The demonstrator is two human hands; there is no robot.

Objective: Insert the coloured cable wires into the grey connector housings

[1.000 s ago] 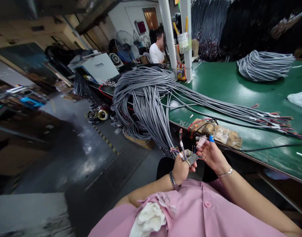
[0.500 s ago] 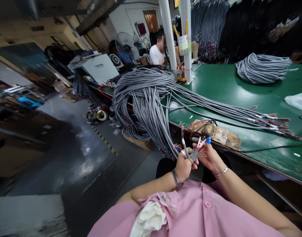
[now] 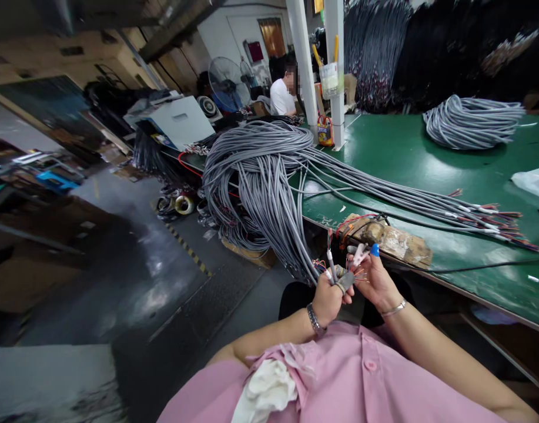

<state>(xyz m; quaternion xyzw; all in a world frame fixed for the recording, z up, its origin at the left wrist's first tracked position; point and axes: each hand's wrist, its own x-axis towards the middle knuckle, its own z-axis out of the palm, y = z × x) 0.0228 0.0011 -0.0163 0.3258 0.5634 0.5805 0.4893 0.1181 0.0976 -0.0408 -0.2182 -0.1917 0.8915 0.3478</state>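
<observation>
My left hand (image 3: 330, 301) is closed around grey cable ends (image 3: 332, 271), with grey coverings on its thumb and a finger. Thin coloured wires (image 3: 361, 275) fan out past its thumb toward the other hand. Close by on the right, my right hand (image 3: 379, 286) grips a small pale pink tool with two arms (image 3: 360, 255), like a clip. Its thumb wears a blue fingertip cover (image 3: 374, 250). The tool's tips are too small to make out. A big bundle of grey cables (image 3: 269, 188) runs from the bench down to my left hand.
On the green bench (image 3: 397, 158), stripped cable ends (image 3: 494, 223) lie to the right. A worn wooden block (image 3: 392, 239) sits at the near edge. Farther back are a coiled grey cable (image 3: 474, 122), white posts (image 3: 335, 111) and a seated person (image 3: 282, 97).
The pink tool in my right hand has turned slightly, and its arms look closer together. My left hand keeps its hold on the cables. The view has shifted a little.
</observation>
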